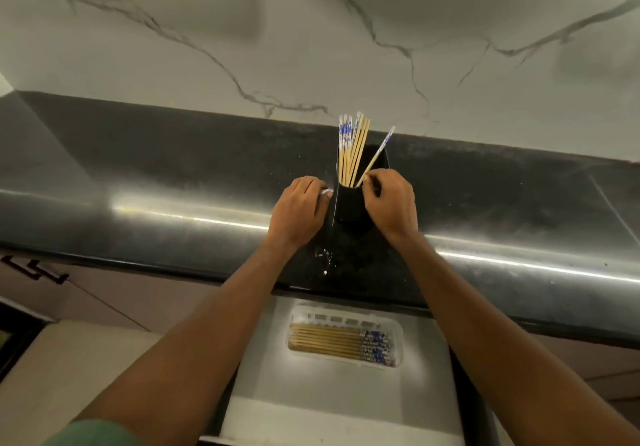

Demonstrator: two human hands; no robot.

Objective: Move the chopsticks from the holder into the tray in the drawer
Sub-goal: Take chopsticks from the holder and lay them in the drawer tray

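Observation:
A black holder (348,205) stands on the dark countertop with several wooden chopsticks (351,149) upright in it, their tops patterned blue and white. My right hand (391,201) pinches the lower end of one chopstick (377,155) that leans out to the right of the bunch. My left hand (299,208) rests against the holder's left side, fingers curled; a small white tip shows at its fingertips. Below, in the open drawer, a white tray (398,333) holds several chopsticks (332,341) lying flat.
The black countertop (138,186) runs left to right, backed by a marble-look wall (311,47). The open white drawer (332,404) sits below its front edge between my forearms. A cabinet handle (34,271) shows at the left.

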